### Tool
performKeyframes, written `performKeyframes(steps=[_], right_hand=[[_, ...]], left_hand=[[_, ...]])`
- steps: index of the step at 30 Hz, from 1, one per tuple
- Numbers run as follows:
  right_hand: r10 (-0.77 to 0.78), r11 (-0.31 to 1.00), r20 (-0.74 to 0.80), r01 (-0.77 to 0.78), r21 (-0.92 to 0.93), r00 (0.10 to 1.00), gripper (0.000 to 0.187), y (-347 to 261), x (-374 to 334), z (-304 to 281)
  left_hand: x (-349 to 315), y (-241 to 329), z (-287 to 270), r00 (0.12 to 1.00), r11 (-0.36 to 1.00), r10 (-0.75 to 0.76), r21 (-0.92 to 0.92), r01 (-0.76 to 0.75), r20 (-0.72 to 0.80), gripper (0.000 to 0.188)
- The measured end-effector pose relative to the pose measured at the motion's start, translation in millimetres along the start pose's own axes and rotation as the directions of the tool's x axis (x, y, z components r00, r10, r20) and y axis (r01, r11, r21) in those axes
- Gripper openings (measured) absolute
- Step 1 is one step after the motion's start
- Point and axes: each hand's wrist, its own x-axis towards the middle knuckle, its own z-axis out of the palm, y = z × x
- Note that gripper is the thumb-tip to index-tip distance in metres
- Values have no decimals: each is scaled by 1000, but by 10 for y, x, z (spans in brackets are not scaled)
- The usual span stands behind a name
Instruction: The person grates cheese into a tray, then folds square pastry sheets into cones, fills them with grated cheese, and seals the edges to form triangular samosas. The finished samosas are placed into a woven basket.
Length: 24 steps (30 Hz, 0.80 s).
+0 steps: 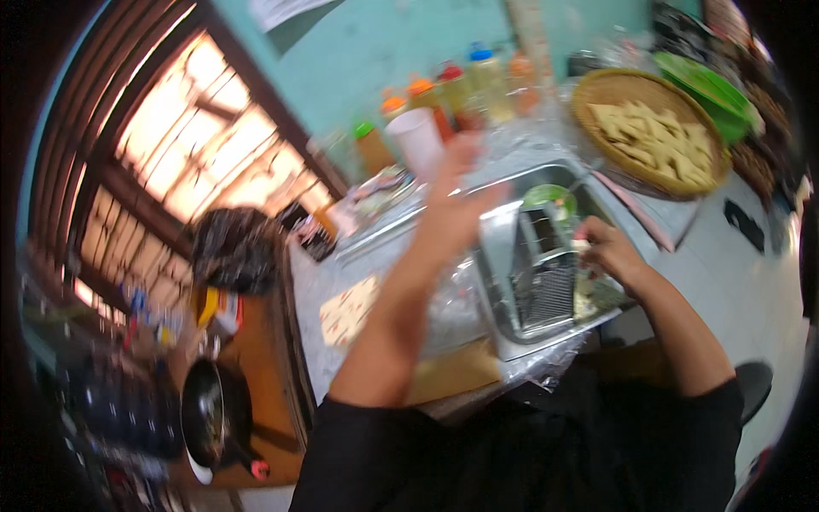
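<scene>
**A:** What am I looking at from here?

**B:** I am seeing the left hand [456,192] raised over the desk [341,282], blurred, with its fingers spread apart and nothing gripped in it. It is reaching up toward a white plastic cup [418,141] that is standing just in front of a row of bottles [452,94] with coloured caps along the teal wall.

**A:** And the other one?

**B:** The right hand [607,249] is sitting low at the metal sink [512,282], its fingers curled together on something small and pale. I cannot tell what that piece is; it is too blurred. The hand is hovering just over a metal rack [546,294] lying inside the sink.

**A:** Anything else in the sink?

**B:** A small green bowl [548,200] is resting at the far end of it, near the right hand. Clear plastic sheet [452,307] is lying between the forearm and the sink edge.

**A:** And around it?

**B:** A round woven tray [589,94] of pale cut pieces [653,136] is sitting beyond the sink to the right, with a green tub [708,90] just behind it. To the left, lower down, a black pan [205,414] is standing on a brown surface, well apart from both hands. A bright barred window [196,145] is filling the upper left.
</scene>
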Motion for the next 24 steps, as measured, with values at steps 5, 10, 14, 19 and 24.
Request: performKeyframes(steps=[5,10,14,19,24], right_hand=[[-197,973,-73,204,107,978,18,135,49,7],[-280,942,-171,304,140,945,25,-121,-157,114],[-659,712,-66,593,-375,749,28,36,-154,103],[-579,679,24,498,-540,815,29,-19,-168,70],[-676,708,-111,601,-372,728,28,-42,-117,69]], left_hand=[[-295,-41,899,955,925,276,240,-295,110,50],[-408,38,1126,959,949,251,160,-270,129,40],[-436,-5,1199,936,928,352,121,-351,16,39],[-471,20,1208,949,946,316,82,-314,-15,36],[-475,-23,1218,936,934,349,98,-344,-37,37]])
